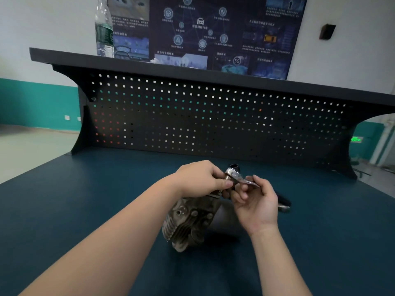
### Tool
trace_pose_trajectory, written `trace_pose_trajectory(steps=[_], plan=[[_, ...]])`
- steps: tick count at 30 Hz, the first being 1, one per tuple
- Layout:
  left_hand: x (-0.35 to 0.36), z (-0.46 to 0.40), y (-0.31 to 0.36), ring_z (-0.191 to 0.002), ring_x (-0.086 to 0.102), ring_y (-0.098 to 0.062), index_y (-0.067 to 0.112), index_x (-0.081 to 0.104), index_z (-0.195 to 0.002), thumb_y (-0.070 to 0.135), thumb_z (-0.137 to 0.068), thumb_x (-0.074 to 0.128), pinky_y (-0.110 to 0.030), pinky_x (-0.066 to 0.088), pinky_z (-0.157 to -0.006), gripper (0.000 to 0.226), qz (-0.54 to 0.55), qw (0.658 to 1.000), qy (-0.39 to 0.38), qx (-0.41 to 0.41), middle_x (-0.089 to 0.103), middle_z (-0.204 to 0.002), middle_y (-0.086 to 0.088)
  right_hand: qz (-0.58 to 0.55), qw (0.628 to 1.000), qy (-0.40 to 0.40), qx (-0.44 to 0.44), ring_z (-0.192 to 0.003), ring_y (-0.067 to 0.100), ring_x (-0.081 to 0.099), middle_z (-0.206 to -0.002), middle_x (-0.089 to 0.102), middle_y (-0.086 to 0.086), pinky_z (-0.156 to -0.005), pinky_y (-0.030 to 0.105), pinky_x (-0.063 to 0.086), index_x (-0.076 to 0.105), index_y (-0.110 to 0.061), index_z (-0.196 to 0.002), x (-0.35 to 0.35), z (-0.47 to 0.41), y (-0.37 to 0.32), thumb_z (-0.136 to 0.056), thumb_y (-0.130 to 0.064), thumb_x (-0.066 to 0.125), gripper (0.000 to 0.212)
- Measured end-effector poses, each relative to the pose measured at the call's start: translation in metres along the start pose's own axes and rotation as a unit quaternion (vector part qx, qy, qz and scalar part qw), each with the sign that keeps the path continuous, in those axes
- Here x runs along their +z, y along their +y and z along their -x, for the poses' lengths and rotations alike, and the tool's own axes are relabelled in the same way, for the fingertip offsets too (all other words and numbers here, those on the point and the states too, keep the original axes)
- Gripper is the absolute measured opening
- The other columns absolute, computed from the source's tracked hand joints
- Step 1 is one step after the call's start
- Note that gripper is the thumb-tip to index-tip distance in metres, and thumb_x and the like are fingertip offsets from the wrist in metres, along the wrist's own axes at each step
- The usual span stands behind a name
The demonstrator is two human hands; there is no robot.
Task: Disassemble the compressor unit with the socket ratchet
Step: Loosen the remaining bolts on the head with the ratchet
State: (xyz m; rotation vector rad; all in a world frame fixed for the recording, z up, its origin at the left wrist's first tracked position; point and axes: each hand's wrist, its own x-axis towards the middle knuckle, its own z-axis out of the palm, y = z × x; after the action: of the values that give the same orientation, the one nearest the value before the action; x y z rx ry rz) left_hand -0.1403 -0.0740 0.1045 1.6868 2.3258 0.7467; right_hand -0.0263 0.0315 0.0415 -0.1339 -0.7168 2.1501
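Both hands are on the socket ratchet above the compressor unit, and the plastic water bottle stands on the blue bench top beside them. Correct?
One thing is wrong: the water bottle stands on the black shelf above the pegboard, not on the bench top. The head view shows this. The left hand and right hand do hold the socket ratchet above the compressor unit.

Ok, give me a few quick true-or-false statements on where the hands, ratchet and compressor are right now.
1. Both hands hold the socket ratchet. True: left hand at its head, right hand on its handle.
2. The compressor unit lies on the blue table. True.
3. The ratchet hangs on the pegboard. False: it is held above the compressor.
4. A water bottle stands on the table beside the compressor. False: it stands on the top shelf.
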Motion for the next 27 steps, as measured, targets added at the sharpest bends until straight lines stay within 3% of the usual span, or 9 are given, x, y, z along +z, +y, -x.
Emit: trace_pose_trajectory(steps=[4, 7, 9, 10, 13, 15, 18, 23, 27], plan=[[0.002, -0.004, 0.001, -0.088, 0.063, -0.011, 0.037, 0.074, -0.078, 0.055, -0.089, 0.055, -0.033, 0.047, -0.084, 0.028, -0.015, 1.0, 0.009, -0.006, 0.073, -0.087, 0.008, 0.136, 0.966, 0.101, -0.196, -0.052, 0.014, 0.047, -0.055, 0.054, 0.0, -0.046, 0.021, 0.039, 0.054, -0.013, -0.07, 0.004, 0.021, 0.016, -0.093, -0.02, 0.051, 0.024], [-0.001, -0.003, -0.001, -0.089, 0.062, 0.0, 0.046, 0.071, -0.078, 0.056, -0.088, 0.058, -0.031, 0.047, -0.087, 0.02, -0.003, 1.0, -0.006, 0.01, 0.072, -0.086, 0.023, 0.416, 0.805, 0.1, -0.411, -0.06, 0.002, 0.055, -0.061, 0.059, -0.012, -0.057, 0.011, 0.04, 0.051, -0.032, -0.065, 0.015, 0.047, 0.026, -0.09, -0.033, 0.053, 0.025], [-0.003, -0.001, -0.001, -0.09, 0.061, 0.006, 0.056, 0.067, -0.082, 0.059, -0.088, 0.057, -0.031, 0.046, -0.089, 0.013, 0.006, 0.999, -0.024, 0.025, 0.07, -0.089, 0.03, 0.459, 0.776, 0.053, -0.429, -0.065, 0.002, 0.057, -0.064, 0.06, -0.014, -0.06, 0.009, 0.039, 0.052, -0.035, -0.065, 0.017, 0.054, 0.025, -0.09, -0.031, 0.055, 0.026], [-0.003, 0.0, 0.0, -0.091, 0.06, 0.008, 0.061, 0.064, -0.079, 0.06, -0.089, 0.055, -0.031, 0.046, -0.089, 0.013, 0.008, 0.999, -0.034, 0.035, 0.069, -0.088, 0.031, 0.436, 0.803, 0.045, -0.404, -0.062, 0.005, 0.057, -0.063, 0.061, -0.01, -0.061, 0.013, 0.042, 0.055, -0.031, -0.064, 0.017, 0.052, 0.02, -0.089, -0.028, 0.056, 0.025], [-0.004, 0.001, -0.001, -0.09, 0.063, -0.001, 0.056, 0.068, -0.079, 0.06, -0.088, 0.057, -0.037, 0.047, -0.093, 0.015, 0.033, 0.998, -0.033, 0.042, 0.071, -0.086, 0.023, 0.218, 0.954, 0.004, -0.207, -0.054, 0.016, 0.051, -0.059, 0.059, 0.003, -0.049, 0.023, 0.041, 0.06, -0.018, -0.061, 0.016, 0.034, -0.002, -0.082, -0.011, 0.058, 0.022], [-0.004, 0.001, -0.001, -0.095, 0.066, -0.01, 0.044, 0.073, -0.081, 0.056, -0.087, 0.061, -0.044, 0.047, -0.098, 0.018, 0.051, 0.997, -0.029, 0.04, 0.073, -0.089, 0.017, 0.11, 0.992, -0.019, -0.057, -0.052, 0.015, 0.047, -0.062, 0.054, 0.007, -0.045, 0.022, 0.038, 0.058, -0.009, -0.069, 0.011, 0.02, -0.014, -0.078, -0.012, 0.057, 0.01], [-0.001, 0.0, 0.0, -0.091, 0.065, -0.009, 0.038, 0.073, -0.078, 0.06, -0.083, 0.062, -0.042, 0.048, -0.094, 0.025, 0.029, 0.999, -0.016, 0.023, 0.073, -0.084, 0.015, 0.04, 0.999, -0.025, 0.026, -0.049, 0.013, 0.043, -0.061, 0.048, 0.005, -0.045, 0.022, 0.036, 0.057, -0.008, -0.069, 0.005, 0.01, -0.013, -0.076, -0.018, 0.053, 0.013], [0.004, -0.005, 0.001, -0.081, 0.063, -0.004, 0.041, 0.071, -0.077, 0.066, -0.079, 0.062, -0.029, 0.046, -0.076, 0.027, -0.016, 1.0, 0.025, -0.001, 0.071, -0.08, 0.016, 0.036, 0.992, 0.003, -0.119, -0.057, 0.014, 0.049, -0.066, 0.053, 0.004, -0.05, 0.022, 0.043, 0.057, -0.012, -0.074, 0.001, 0.021, 0.015, -0.094, -0.015, 0.045, 0.024], [-0.006, 0.001, 0.0, -0.093, 0.065, -0.004, 0.041, 0.071, -0.094, 0.05, -0.085, 0.064, -0.037, 0.05, -0.092, 0.015, -0.001, 0.998, -0.05, 0.031, 0.073, -0.09, 0.02, 0.108, 0.981, -0.026, -0.16, -0.064, 0.009, 0.059, -0.069, 0.063, 0.001, -0.059, 0.02, 0.05, 0.061, -0.015, -0.074, 0.0, 0.036, 0.013, -0.099, -0.013, 0.047, 0.029]])
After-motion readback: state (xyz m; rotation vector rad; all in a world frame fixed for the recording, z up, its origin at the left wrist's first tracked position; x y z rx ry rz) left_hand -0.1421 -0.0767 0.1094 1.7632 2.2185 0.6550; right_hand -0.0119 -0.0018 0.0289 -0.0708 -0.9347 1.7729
